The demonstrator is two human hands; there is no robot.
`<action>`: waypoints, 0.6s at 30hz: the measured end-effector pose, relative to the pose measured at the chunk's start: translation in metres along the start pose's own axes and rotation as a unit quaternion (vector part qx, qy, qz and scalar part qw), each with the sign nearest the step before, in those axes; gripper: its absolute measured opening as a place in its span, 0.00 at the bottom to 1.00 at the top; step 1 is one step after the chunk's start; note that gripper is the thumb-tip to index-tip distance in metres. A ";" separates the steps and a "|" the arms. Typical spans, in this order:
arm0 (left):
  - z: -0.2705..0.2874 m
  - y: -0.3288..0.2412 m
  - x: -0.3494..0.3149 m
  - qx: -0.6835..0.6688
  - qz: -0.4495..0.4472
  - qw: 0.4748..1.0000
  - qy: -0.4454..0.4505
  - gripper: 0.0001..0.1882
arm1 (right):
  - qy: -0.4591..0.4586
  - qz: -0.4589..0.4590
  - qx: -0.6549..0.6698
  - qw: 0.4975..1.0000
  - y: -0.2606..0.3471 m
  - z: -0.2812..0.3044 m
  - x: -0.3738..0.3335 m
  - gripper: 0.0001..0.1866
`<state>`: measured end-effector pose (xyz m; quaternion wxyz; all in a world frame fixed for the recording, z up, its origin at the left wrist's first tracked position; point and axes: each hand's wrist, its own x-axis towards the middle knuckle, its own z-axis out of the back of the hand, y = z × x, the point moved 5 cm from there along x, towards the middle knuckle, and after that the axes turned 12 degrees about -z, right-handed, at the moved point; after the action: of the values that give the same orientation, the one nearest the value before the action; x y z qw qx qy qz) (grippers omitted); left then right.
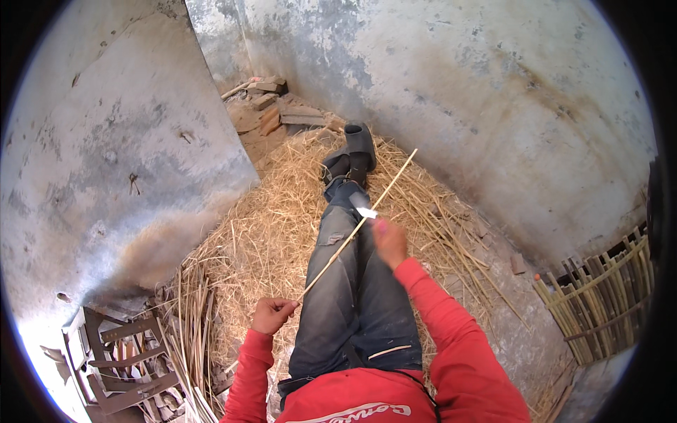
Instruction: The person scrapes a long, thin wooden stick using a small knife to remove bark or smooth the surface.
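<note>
A long thin pale strip (340, 251), which looks like split bamboo, runs slantwise over my outstretched legs (335, 296). Its near end is pinched between the fingers of my left hand (273, 315), beside my left thigh. My right hand (390, 243) is closed around a knife; the handle is mostly hidden in the fist. The knife's blade (366, 212) shines bright and lies against the strip, above my shins. Past the blade, the far end of the strip sticks out free to the upper right.
Curly shavings (243, 243) cover the floor under my legs. Long strips (441, 225) lie to the right, and more strips (187, 317) to the left by a dark wooden frame (134, 363). A slatted bamboo panel (606, 292) leans at right. Bricks (266, 99) lie by the far wall (451, 84).
</note>
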<state>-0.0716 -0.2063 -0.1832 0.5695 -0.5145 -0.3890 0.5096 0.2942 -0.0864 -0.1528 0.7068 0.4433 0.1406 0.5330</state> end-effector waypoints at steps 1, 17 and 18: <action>-0.003 -0.003 0.004 -0.001 -0.001 1.000 0.007 0.12 | 0.057 0.061 0.001 0.997 0.010 -0.015 -0.024 0.21; -0.003 -0.006 0.001 0.034 -0.017 0.999 -0.017 0.11 | 0.156 -0.002 0.052 0.986 0.022 -0.020 -0.056 0.20; -0.004 -0.004 -0.002 0.020 -0.007 1.000 -0.021 0.11 | 0.118 0.006 0.050 0.992 0.020 -0.012 -0.042 0.20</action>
<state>-0.0675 -0.2090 -0.1797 0.5746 -0.4898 -0.3942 0.5240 0.2565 -0.1169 -0.1557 0.6593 0.4130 0.2466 0.5779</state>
